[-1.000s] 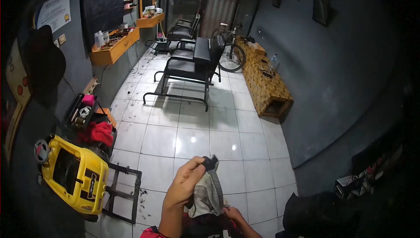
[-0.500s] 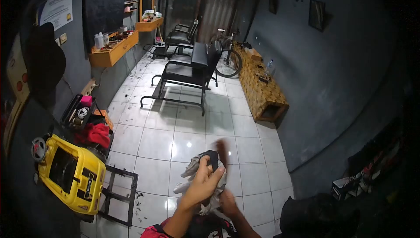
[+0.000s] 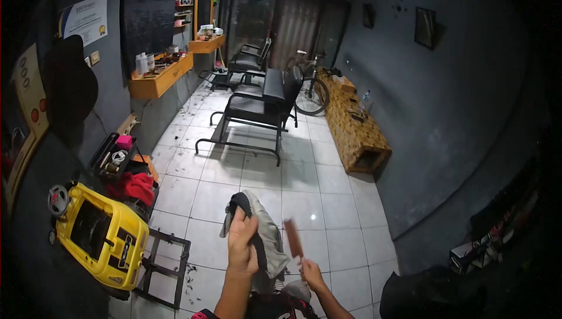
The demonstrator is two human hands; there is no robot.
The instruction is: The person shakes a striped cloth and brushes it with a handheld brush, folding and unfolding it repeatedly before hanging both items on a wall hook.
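My left hand [image 3: 242, 244] is closed on a light grey cloth [image 3: 266, 240] with a black band along its edge. The cloth hangs in folds to the right of the fingers, above the tiled floor. My right hand [image 3: 312, 274] is wrapped round the thin handle of a long, reddish-brown brush [image 3: 294, 240]. Slightly blurred, the brush points up and away from me, beside the cloth and apart from it. Its bristles cannot be made out clearly.
Black barber chairs [image 3: 254, 108] stand ahead on the white tiles. At the left are a yellow toy car [image 3: 111, 240], a black metal frame [image 3: 161, 266] and a cart with a red cloth [image 3: 133, 187]. A patterned wooden bench [image 3: 357, 134] lines the right wall.
The brush has swung left and lower, away from the cloth's top. My left hand has moved left with the cloth, which now hangs more spread out. The view has tilted up slightly.
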